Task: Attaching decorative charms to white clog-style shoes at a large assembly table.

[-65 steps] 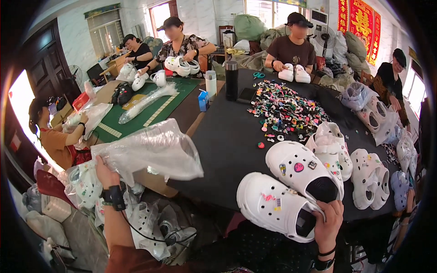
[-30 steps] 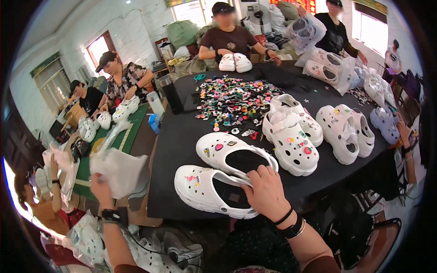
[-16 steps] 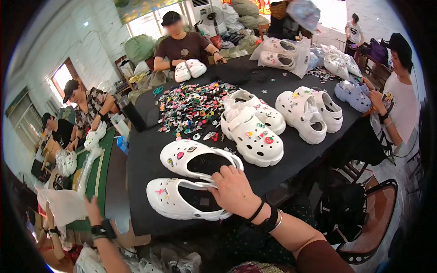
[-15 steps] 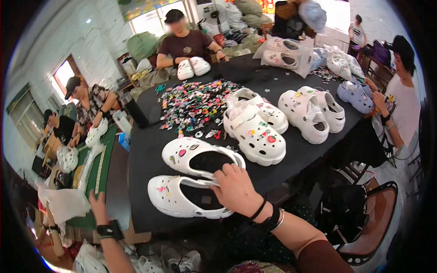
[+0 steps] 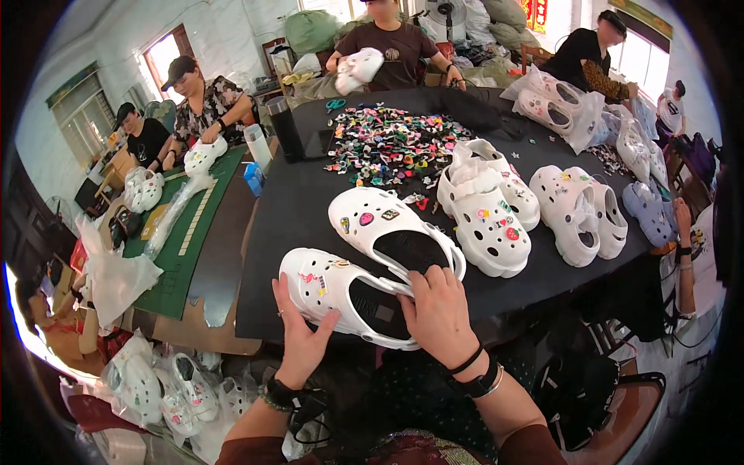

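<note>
So I'm on the remote end, calling the white pair in hand the centre of my clock. It's lying on the black table (image 5: 291, 225) by the near edge, toes aimed at about 10, heels at about 4. The near clog (image 5: 337, 294) and the far clog (image 5: 380, 229) sit soles down, side by side, so the charms on both toes face up and are easy to see.

My right hand (image 5: 442, 310) is closed on the inner sides near the heels, thumb toward the near clog's opening. Looks like it's pinching both together, which I reckon keeps them paired with one hand. My left hand (image 5: 302, 349) is spread loosely against the near clog's toe, thumb and fingers wide apart. Steadying it, I'd guess, but I can't tell how hard it presses.

Further out: the loose charm pile (image 5: 395, 147) is at 12, probably central so people around the table can reach it. A strapped white pair (image 5: 492, 232) is close by at 2, another white pair (image 5: 570, 209) beyond it, then a lavender clog (image 5: 649, 213) toward 3 with someone's hand beside it. The dark bottle (image 5: 287, 128) stands upright around 11, beside the pile. At 9 there's a crumpled plastic bag (image 5: 116, 279) over the green mat (image 5: 167, 291), and bagged clogs (image 5: 136, 387) sit low at 8.
</note>
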The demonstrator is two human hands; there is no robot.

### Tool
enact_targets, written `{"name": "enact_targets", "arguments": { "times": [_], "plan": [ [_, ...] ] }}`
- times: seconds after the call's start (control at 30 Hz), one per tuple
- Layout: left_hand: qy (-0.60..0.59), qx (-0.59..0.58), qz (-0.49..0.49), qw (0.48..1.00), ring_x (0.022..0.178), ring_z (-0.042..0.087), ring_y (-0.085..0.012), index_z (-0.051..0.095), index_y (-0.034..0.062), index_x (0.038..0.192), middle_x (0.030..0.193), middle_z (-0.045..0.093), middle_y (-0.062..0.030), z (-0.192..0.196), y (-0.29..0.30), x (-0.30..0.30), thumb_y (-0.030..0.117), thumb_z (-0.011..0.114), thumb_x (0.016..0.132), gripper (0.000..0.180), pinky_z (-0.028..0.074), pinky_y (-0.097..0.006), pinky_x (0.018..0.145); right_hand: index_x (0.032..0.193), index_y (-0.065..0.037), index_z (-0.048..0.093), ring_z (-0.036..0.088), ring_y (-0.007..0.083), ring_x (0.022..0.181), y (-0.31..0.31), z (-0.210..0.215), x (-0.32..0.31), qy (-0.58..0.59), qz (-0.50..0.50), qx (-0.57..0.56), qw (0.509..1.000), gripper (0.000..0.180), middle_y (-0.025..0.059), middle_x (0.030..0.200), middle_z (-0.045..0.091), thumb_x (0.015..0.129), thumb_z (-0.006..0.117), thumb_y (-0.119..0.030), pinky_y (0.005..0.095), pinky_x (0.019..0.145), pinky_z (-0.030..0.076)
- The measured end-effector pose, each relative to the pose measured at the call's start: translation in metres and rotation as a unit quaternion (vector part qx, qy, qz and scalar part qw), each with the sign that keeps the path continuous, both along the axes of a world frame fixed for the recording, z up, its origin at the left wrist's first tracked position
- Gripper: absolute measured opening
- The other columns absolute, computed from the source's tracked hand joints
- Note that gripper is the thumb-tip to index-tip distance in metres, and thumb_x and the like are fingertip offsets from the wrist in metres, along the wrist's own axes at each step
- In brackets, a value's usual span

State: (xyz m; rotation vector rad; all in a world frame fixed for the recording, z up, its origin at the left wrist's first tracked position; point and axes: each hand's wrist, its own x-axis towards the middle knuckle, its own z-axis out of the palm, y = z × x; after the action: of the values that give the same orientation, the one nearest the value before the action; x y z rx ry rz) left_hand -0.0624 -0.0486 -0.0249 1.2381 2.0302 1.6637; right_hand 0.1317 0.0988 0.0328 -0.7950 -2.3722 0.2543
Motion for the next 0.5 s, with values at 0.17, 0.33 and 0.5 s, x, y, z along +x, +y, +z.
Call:
{"name": "enact_targets", "arguments": {
  "times": [0.17, 0.33, 0.5],
  "plan": [
    [-0.016, 0.01, 0.007, 1.0, 0.145, 0.015, -0.0344, -0.001, 0.0032, 0.154, 0.158, -0.003, -0.026, 0.002, -0.002, 0.008, 0.02, 0.078, 0.081, 0.109, 0.021, -0.045, 0.117, 0.111, 0.002, 0.061, 0.054, 0.0281, 0.088, -0.008, -0.009, 0.006, -0.011, -0.013, 0.035, 0.999, 0.039, 0.0115, 0.092, 0.052, 0.081, 0.07, -0.021, 0.0394, 0.075, 0.044],
    [-0.025, 0.002, 0.005, 1.0, 0.145, 0.017, -0.0316, -0.003, 0.0067, 0.155, 0.159, -0.007, -0.0237, 0.001, -0.008, 0.012, 0.012, 0.081, 0.077, 0.114, 0.025, -0.044, 0.116, 0.114, 0.002, 0.06, 0.053, 0.0313, 0.088, -0.012, -0.004, 0.009, -0.013, -0.004, 0.027, 1.0, 0.041, 0.0133, 0.093, 0.051, 0.079, 0.07, -0.017, 0.042, 0.074, 0.043],
    [-0.155, 0.114, -0.044, 0.98, 0.139, 0.032, -0.0282, -0.013, 0.0091, 0.154, 0.155, 0.015, -0.0187, 0.005, -0.004, 0.028, -0.001, 0.079, 0.076, 0.12, 0.033, -0.042, 0.114, 0.113, 0.004, 0.06, 0.052, 0.034, 0.088, -0.008, 0.002, 0.011, 0.002, 0.026, 0.003, 1.0, 0.04, 0.0162, 0.093, 0.051, 0.078, 0.07, -0.011, 0.0421, 0.075, 0.045]
  ]
}}
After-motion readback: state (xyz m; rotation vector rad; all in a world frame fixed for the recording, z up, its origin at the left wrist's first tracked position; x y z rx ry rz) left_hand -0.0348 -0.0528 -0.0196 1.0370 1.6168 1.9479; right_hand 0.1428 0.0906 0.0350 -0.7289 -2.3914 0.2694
